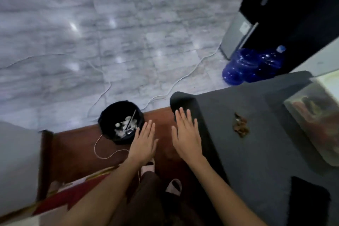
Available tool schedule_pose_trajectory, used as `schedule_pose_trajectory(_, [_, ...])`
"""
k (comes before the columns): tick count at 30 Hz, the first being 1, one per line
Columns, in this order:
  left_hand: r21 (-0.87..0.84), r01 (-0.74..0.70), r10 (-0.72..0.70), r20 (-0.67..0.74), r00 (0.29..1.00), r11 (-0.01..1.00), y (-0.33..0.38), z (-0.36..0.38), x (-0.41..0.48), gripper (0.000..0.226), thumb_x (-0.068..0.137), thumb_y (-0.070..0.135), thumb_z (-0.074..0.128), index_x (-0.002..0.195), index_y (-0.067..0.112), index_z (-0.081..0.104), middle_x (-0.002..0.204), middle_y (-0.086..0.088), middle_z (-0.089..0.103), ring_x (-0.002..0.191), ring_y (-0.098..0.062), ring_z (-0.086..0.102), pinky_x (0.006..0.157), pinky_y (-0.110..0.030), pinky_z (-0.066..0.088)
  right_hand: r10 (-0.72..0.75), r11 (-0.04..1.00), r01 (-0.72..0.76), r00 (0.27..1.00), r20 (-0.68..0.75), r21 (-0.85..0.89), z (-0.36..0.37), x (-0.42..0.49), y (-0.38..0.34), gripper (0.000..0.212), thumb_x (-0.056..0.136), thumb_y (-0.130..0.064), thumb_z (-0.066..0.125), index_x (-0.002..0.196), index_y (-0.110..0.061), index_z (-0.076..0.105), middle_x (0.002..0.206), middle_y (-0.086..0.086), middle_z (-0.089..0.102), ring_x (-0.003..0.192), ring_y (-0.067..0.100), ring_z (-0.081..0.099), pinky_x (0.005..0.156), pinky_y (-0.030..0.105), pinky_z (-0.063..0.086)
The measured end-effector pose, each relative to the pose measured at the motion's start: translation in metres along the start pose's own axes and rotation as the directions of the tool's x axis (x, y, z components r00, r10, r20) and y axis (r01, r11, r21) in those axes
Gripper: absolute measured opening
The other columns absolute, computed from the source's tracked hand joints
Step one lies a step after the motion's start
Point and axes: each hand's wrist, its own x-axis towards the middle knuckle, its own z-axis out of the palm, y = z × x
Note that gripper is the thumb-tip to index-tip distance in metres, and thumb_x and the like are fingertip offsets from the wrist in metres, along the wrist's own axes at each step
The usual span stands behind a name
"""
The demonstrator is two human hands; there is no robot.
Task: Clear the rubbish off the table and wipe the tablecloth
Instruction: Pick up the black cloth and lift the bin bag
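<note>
A dark grey tablecloth [256, 152] covers the table on the right. A small heap of brown rubbish [241, 126] lies on it. On the floor to the left stands a black bin [120, 121] holding white scraps and a metal piece. My left hand [145, 143] hovers flat, fingers straight, just right of the bin and holds nothing. My right hand [186, 134] is also flat and empty, beside the table's near left corner. A dark cloth [310, 202] lies on the table at the lower right.
A clear plastic box [315, 121] sits at the table's right edge. Two blue water jugs [253, 66] stand beyond the table by a grey cabinet [236, 36]. White cables [110, 150] trail across the floor and the red-brown rug [77, 154]. My slippered feet [174, 185] are below.
</note>
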Motion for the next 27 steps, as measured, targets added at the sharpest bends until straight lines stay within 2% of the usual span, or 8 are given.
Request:
schedule_pose_trajectory(4, [-0.097,0.233,-0.231,0.031,0.972,0.968,-0.068,0.004,-0.029,0.064,0.089,0.040,0.025,0.133,0.001,0.050,0.138,-0.017,0.050,0.127,-0.034,0.048,0.099,-0.054,0.040,-0.092,0.991,0.111,0.968,0.232,-0.071,0.048,0.025,-0.037,0.058,0.087,-0.035,0.032,0.136,-0.010,0.052,0.144,0.005,0.048,0.134,0.025,0.044,0.102,0.049,0.040])
schedule_pose_trajectory(7, [-0.179,0.392,-0.391,0.044,0.919,0.902,-0.115,0.016,-0.024,0.061,0.089,0.038,0.028,0.131,0.001,0.052,0.136,-0.018,0.051,0.126,-0.035,0.048,0.098,-0.056,0.041,-0.122,0.981,0.175,0.894,0.430,-0.084,0.095,0.056,-0.049,0.063,0.091,-0.035,0.021,0.150,-0.014,0.025,0.158,0.001,0.020,0.147,0.021,0.014,0.116,0.045,0.017])
schedule_pose_trajectory(10, [-0.185,0.484,-0.475,0.093,0.875,0.856,-0.158,0.049,0.004,0.057,0.099,0.036,0.027,0.147,0.007,0.024,0.156,-0.012,0.021,0.144,-0.028,0.016,0.114,-0.047,0.016,-0.114,0.979,0.184,0.859,0.499,-0.094,0.158,0.094,-0.046,0.057,0.100,-0.032,0.026,0.153,-0.016,0.012,0.161,-0.002,0.007,0.148,0.017,0.001,0.117,0.042,0.010])
schedule_pose_trajectory(13, [-0.181,0.533,-0.507,0.174,0.844,0.826,-0.199,0.103,0.037,0.057,0.101,0.035,0.028,0.150,0.010,0.010,0.159,-0.008,0.006,0.146,-0.024,0.004,0.115,-0.044,0.010,-0.018,0.999,0.041,0.849,0.528,-0.032,0.231,0.127,-0.042,0.056,0.101,-0.031,0.031,0.152,-0.015,0.015,0.160,-0.001,0.012,0.148,0.017,0.007,0.116,0.039,0.018])
schedule_pose_trajectory(19, [-0.303,0.655,-0.598,0.268,0.755,0.692,-0.264,0.219,0.110,0.062,0.100,0.037,0.030,0.150,0.010,0.007,0.158,-0.013,0.000,0.145,-0.028,0.003,0.115,-0.047,0.013,0.203,0.934,-0.332,0.799,0.566,0.133,0.378,0.198,-0.022,0.065,0.099,-0.026,0.043,0.152,-0.005,0.011,0.159,0.010,0.017,0.144,0.026,0.021,0.113,0.035,0.026])
schedule_pose_trajectory(21, [-0.329,0.696,-0.632,0.294,0.717,0.638,-0.276,0.256,0.127,0.064,0.100,0.038,0.031,0.150,0.009,0.005,0.158,-0.015,-0.004,0.145,-0.031,0.003,0.115,-0.048,0.013,0.294,0.846,-0.490,0.758,0.583,0.209,0.424,0.213,-0.015,0.070,0.097,-0.027,0.049,0.152,-0.006,0.010,0.155,0.014,0.027,0.139,0.032,0.032,0.109,0.038,0.032])
schedule_pose_trajectory(23, [-0.344,0.709,-0.642,0.302,0.704,0.616,-0.282,0.284,0.138,0.065,0.100,0.037,0.032,0.150,0.005,0.005,0.158,-0.014,-0.005,0.144,-0.033,0.004,0.114,-0.049,0.015,0.383,0.717,-0.647,0.676,0.630,0.258,0.466,0.222,-0.007,0.070,0.094,-0.030,0.055,0.151,-0.010,0.020,0.146,0.015,0.042,0.131,0.035,0.043,0.105,0.042,0.039])
schedule_pose_trajectory(27, [-0.443,0.681,-0.650,0.250,0.718,0.582,-0.280,0.307,0.145,0.066,0.099,0.032,0.036,0.148,0.000,0.005,0.158,-0.016,-0.003,0.144,-0.036,0.006,0.114,-0.047,0.018,0.427,0.478,-0.798,0.577,0.696,0.368,0.512,0.226,0.001,0.035,0.089,-0.010,0.052,0.123,-0.014,0.056,0.120,0.014,0.062,0.108,0.036,0.058,0.095,0.047,0.050])
